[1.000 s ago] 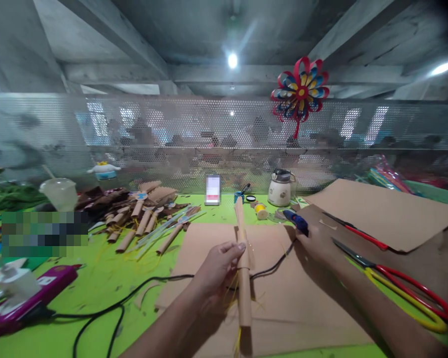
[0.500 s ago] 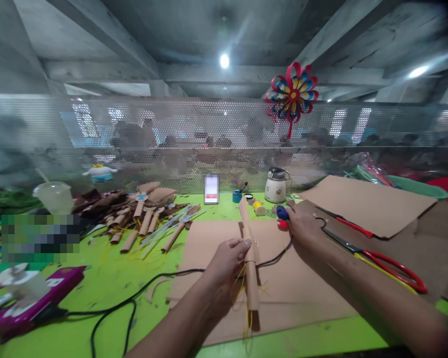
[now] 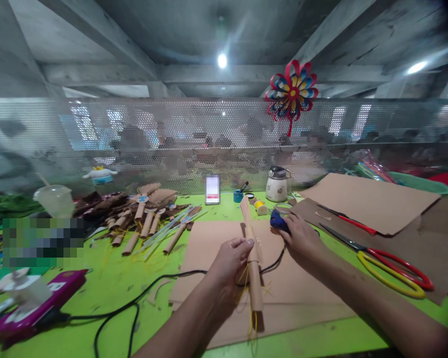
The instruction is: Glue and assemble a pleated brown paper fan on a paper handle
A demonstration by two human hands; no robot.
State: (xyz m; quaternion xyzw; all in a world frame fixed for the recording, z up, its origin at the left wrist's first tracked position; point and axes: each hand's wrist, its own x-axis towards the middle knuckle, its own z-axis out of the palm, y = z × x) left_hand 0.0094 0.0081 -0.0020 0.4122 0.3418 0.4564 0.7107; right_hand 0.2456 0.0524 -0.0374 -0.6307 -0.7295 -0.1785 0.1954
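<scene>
My left hand (image 3: 229,261) pinches a rolled brown paper tube (image 3: 255,291) over the brown sheets, fingers closed around its upper part. The tube's flat paper end (image 3: 246,214) sticks up beyond the fingers, and yellow string (image 3: 254,325) hangs from its lower end. My right hand (image 3: 302,233) is closed on a blue glue gun (image 3: 280,221) to the right of the tube, its black cord (image 3: 273,267) running behind the tube to the left. The gun stands apart from the tube, and its grip is mostly hidden by my fingers.
Brown paper sheets (image 3: 205,243) cover the middle of the green table (image 3: 108,283). Scissors (image 3: 392,266) lie at right, finished tubes (image 3: 145,223) in a pile at left. A purple power strip (image 3: 41,308) is front left; a white flask (image 3: 277,186) and a phone (image 3: 212,190) stand at the back.
My right hand has lifted the glue gun and brought it left and slightly nearer, towards the tube. My left hand still holds the tube in about the same place.
</scene>
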